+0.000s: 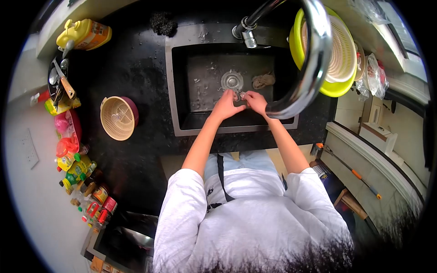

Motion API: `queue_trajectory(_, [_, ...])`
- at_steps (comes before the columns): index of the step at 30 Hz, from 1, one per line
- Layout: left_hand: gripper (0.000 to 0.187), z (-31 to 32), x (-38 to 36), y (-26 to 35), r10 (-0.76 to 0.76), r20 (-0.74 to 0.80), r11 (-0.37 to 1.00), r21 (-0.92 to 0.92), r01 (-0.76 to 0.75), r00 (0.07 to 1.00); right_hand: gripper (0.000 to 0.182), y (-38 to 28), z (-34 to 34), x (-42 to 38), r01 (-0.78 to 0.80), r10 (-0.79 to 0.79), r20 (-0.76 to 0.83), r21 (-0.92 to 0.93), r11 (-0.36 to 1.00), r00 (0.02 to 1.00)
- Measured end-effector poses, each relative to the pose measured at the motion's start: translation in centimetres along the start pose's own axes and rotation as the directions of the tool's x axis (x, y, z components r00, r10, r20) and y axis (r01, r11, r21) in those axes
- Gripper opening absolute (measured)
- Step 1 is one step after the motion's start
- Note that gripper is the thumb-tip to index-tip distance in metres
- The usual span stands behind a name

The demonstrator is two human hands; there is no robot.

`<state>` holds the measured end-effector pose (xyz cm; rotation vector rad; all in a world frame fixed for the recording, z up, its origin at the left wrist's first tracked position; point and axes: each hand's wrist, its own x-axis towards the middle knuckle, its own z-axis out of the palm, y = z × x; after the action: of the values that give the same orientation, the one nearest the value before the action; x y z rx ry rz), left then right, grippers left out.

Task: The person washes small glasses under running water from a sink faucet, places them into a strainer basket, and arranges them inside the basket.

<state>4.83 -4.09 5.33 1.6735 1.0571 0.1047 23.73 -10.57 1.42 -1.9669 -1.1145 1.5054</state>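
Both of my hands are over the black sink point(170, 82), close together below the round drain strainer point(232, 81). The fingers of my left hand point(225, 105) are bent at the tips, and its thumb points toward the other hand. My right hand point(256, 102) has its fingers pinched together from the other side. Between the fingertips is a small, pale, glistening thing point(239, 95), too small to name. To the right of the strainer lies a crumpled brown cloth-like lump point(263, 81). Small whitish bits are scattered over the sink bottom.
A chrome faucet point(314, 54) arches over the sink's right side. Left on the counter stands a cream colander in a dark red basin point(119, 118). Green and white baskets point(339, 50) sit at right. A yellow jug point(91, 34), black scrubber point(163, 24) and several bottles point(98, 195) line the edges.
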Motion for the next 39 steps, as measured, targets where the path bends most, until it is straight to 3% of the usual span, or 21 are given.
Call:
queue_trajectory(1, [0.047, -0.1, -0.5, 0.9, 0.103, -0.107, 0.992, 0.089, -0.094, 0.989, 0.023, -0.7, -0.8, -0.6, 0.075, -0.078, -0.023, -0.107, 0.991, 0.997])
queue_trajectory(2, [0.047, -0.3, -1.2, 1.7, 0.117, -0.109, 0.989, 0.103, -0.106, 0.987, 0.024, -1.4, -1.5, -1.1, -0.03, 0.035, 0.016, -0.22, 0.975, 0.999])
queue_trajectory(3, [0.046, -1.1, -2.1, 3.3, 0.17, -0.116, 0.981, 0.119, -0.156, 0.979, 0.022, -2.3, -2.3, -1.9, 0.149, -0.129, 0.096, -0.253, 0.956, 0.987])
queue_trajectory(4, [0.045, -1.7, -2.6, 4.4, 0.22, -0.121, 0.97, 0.134, -0.204, 0.968, 0.033, -3.3, -3.2, -2.2, 0.089, -0.047, 0.154, -0.28, 0.956, 0.987])
queue_trajectory(6, [0.043, -1.4, -2.7, 4.4, 0.322, -0.07, 0.939, 0.152, -0.309, 0.944, 0.033, -6.5, -4.5, -3.5, 0.027, 0.019, 0.274, -0.163, 0.986, 0.961])
queue_trajectory(10, [0.034, -1.5, -3.0, 4.9, 0.282, -0.206, 0.959, 0.092, -0.268, 0.937, 0.03, -10.0, -5.5, -5.3, 0.198, -0.154, 0.285, -0.131, 0.971, 0.946])
queue_trajectory(15, [0.023, -2.5, -4.1, 5.9, 0.194, -0.295, 0.978, -0.017, -0.208, 0.936, 0.03, -12.8, -6.7, -6.6, 0.299, -0.202, 0.412, -0.187, 0.936, 0.889])
queue_trajectory(17, [0.024, -2.8, -4.4, 5.8, 0.124, -0.295, 0.989, -0.046, -0.143, 0.947, 0.031, -13.6, -7.1, -7.0, 0.029, -0.052, 0.41, 0.063, 0.998, 0.91])
queue_trajectory(20, [0.027, -2.8, -4.1, 4.5, -0.035, -0.266, 0.989, -0.146, -0.005, 0.963, 0.031, -12.1, -7.1, -6.3, 0.055, -0.09, 0.211, 0.166, 0.985, 0.973])
queue_trajectory(21, [0.027, -3.3, -3.4, 3.0, -0.171, -0.1, 0.982, -0.094, 0.161, 0.98, 0.03, -9.9, -6.5, -5.4, 0.208, -0.209, 0.061, 0.023, 0.978, 0.976])
queue_trajectory(22, [0.029, -3.8, -3.3, 2.9, -0.309, 0.06, 0.951, -0.014, 0.31, 0.949, 0.03, -8.9, -6.5, -5.7, 0.204, -0.205, 0.066, 0.021, 0.979, 0.977])
queue_trajectory(23, [0.028, -3.8, -3.5, 3.0, -0.324, -0.051, 0.893, 0.313, 0.323, 0.945, 0.029, -8.2, -6.6, -6.0, 0.203, -0.2, 0.037, -0.094, 0.975, 0.979])
queue_trajectory(24, [0.028, -4.1, -3.5, 3.1, -0.322, -0.055, 0.894, 0.312, 0.323, 0.945, 0.028, -7.7, -6.7, -6.2, 0.2, -0.203, 0.007, -0.207, 0.958, 0.979])
queue_trajectory(26, [0.025, -5.1, -3.6, 3.0, -0.301, -0.07, 0.78, 0.556, 0.287, 0.951, 0.027, -6.2, -6.5, -6.8, 0.197, -0.197, 0.017, -0.166, 0.966, 0.98])
queue_trajectory(27, [0.017, -5.4, -3.6, 3.5, -0.226, 0.009, 0.604, 0.786, 0.133, 0.974, 0.027, -5.6, -6.4, -7.2, 0.187, -0.193, -0.016, -0.173, 0.967, 0.981])
queue_trajectory(28, [0.017, -5.7, -3.3, 3.0, -0.226, 0.009, 0.599, 0.789, 0.132, 0.974, 0.026, -4.9, -6.1, -7.5, 0.177, -0.188, -0.05, -0.177, 0.968, 0.981])
queue_trajectory(31, [0.013, -7.3, -3.4, 2.1, 0.072, 0.102, 0.26, 0.958, -0.117, 0.992, 0.026, -2.9, -4.8, -8.6, 0.195, -0.218, -0.117, -0.182, 0.964, 0.969])
queue_trajectory(34, [0.015, -7.7, -3.5, 2.8, 0.121, 0.199, 0.276, 0.934, -0.226, 0.972, 0.026, -4.6, -5.0, -9.3, 0.179, -0.2, -0.116, -0.167, 0.97, 0.973])
queue_trajectory(35, [0.014, -7.3, -3.7, 3.1, 0.106, 0.169, 0.417, 0.887, -0.198, 0.98, 0.026, -6.0, -5.3, -9.4, 0.154, -0.165, -0.067, -0.147, 0.977, 0.984])
queue_trajectory(36, [0.014, -6.8, -4.1, 3.3, 0.101, 0.173, 0.412, 0.889, -0.199, 0.98, 0.026, -6.7, -5.1, -9.4, 0.127, -0.13, -0.016, -0.126, 0.984, 0.991])
queue_trajectory(39, [0.017, -5.1, -4.9, 3.9, 0.064, -0.15, 0.79, 0.611, 0.042, 0.987, 0.025, -7.2, -4.7, -8.3, 0.146, -0.146, -0.004, -0.048, 0.988, 0.989])
